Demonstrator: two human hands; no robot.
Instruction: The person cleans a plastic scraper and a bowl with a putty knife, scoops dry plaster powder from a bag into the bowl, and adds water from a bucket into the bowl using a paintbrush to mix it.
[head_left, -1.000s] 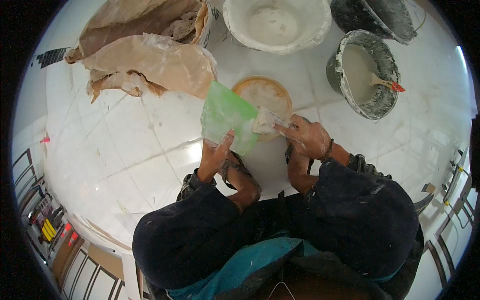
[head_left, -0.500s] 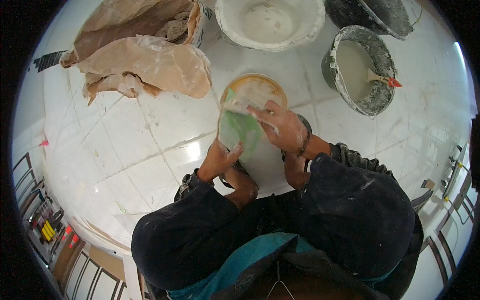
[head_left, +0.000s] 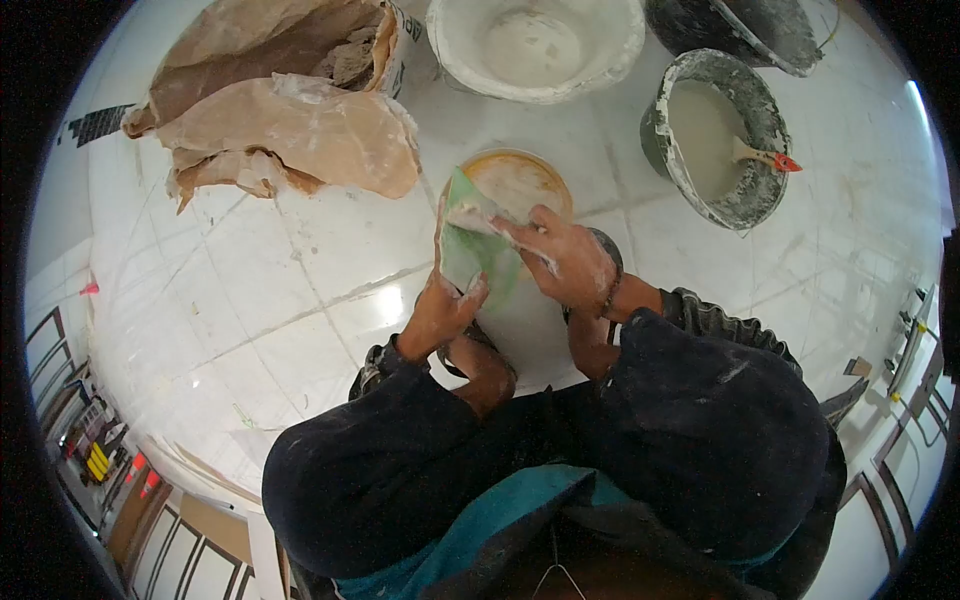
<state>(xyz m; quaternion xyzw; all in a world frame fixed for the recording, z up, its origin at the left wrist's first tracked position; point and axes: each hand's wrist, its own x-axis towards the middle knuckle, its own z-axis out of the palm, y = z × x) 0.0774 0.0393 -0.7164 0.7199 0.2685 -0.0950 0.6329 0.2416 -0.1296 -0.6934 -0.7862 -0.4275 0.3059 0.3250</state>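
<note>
A thin pale green sheet (head_left: 470, 255), pointed at its top corner and smeared with white, is held up in front of me. My left hand (head_left: 440, 308) is closed on its lower left edge, thumb on the near face. Across the upper part of the sheet, my right hand (head_left: 572, 262) has its fingers bent together around a whitish, smeared piece (head_left: 472, 216). What that piece is, I cannot make out. White residue coats the right fingers. Just beyond both hands is a round tub with a yellowish rim (head_left: 510, 157), partly hidden by the sheet.
A white-crusted basin (head_left: 530, 90) stands at the back. To the right, a dark bucket (head_left: 668, 165) holds pale liquid and a brush (head_left: 765, 157); another dark bucket (head_left: 720, 35) is behind it. A torn paper sack (head_left: 300, 130) of grey powder lies back left on the tiled floor (head_left: 270, 290).
The green sheet's top corner is slightly higher and shows more of its face. The right hand and the whitish piece have shifted only a little; the left grip stays on the sheet.
</note>
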